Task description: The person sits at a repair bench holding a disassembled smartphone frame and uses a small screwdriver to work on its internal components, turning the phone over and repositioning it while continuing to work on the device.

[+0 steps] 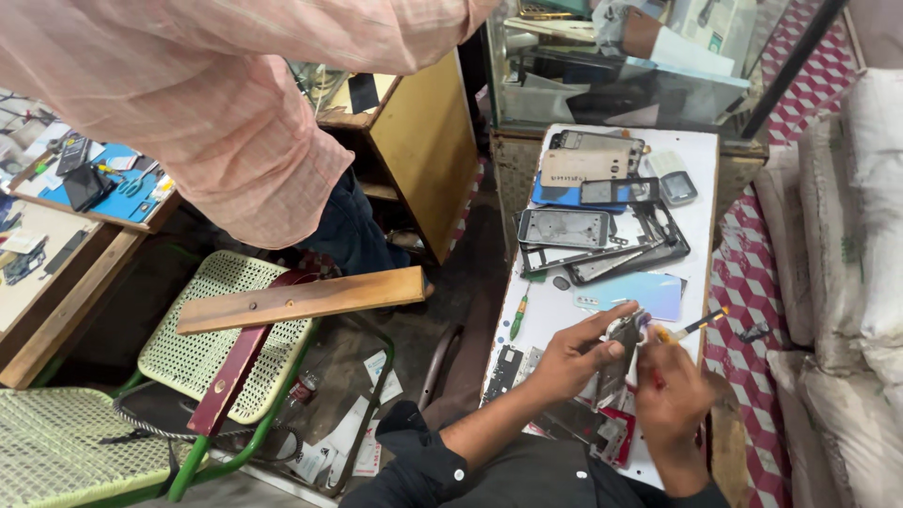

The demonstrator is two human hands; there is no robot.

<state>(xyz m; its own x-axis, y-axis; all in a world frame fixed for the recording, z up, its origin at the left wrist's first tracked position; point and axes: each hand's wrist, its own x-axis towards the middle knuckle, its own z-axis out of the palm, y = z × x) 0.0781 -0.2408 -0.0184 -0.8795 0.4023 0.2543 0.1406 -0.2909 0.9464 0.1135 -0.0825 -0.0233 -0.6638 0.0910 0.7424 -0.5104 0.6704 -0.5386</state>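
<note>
My left hand [574,356] grips a small dark phone part [623,335] over the near end of a narrow white workbench [701,221]. My right hand [673,400] holds a thin tool with an orange handle [701,325], its tip by that part. Beyond my hands lies a light-blue phone back cover [632,292]. Farther along sit several stripped phone frames and housings [602,235]. A green-handled screwdriver [518,318] rests on the bench's left edge.
Another person in a pink shirt [207,113] stands at the left, over a green mesh chair [230,325] with a wooden plank [301,299] across it. A wooden cabinet [428,141], a glass display case [611,85] and white sacks [870,235] surround the bench.
</note>
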